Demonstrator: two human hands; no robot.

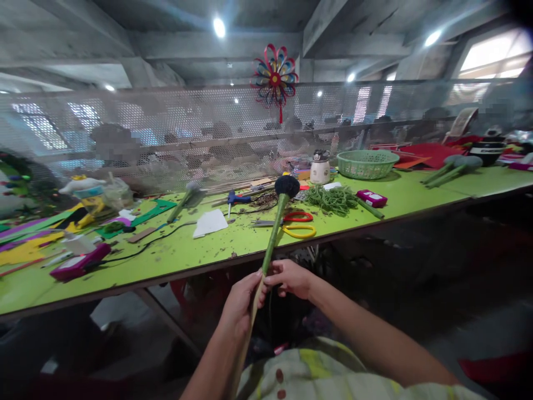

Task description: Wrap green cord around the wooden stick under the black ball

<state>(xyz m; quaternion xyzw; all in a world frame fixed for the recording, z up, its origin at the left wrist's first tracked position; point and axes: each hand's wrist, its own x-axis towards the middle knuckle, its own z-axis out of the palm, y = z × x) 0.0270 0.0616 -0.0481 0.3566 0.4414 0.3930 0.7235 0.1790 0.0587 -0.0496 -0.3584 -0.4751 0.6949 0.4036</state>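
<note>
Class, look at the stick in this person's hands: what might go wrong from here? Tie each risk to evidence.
1. The green covering on the stick seems to end by the left hand; if its fingers ease, the covering might loosen.
2. The scissors lie near the front edge of the table; a swing of the stick could knock them off.
3. Brown scraps lie loose near the dark head; lowered, it might pick some up.

Grey concrete ceiling (260, 19) with bright lamps (219, 27), perforated screen (187, 103) behind a lime-green table (158, 261).
</note>
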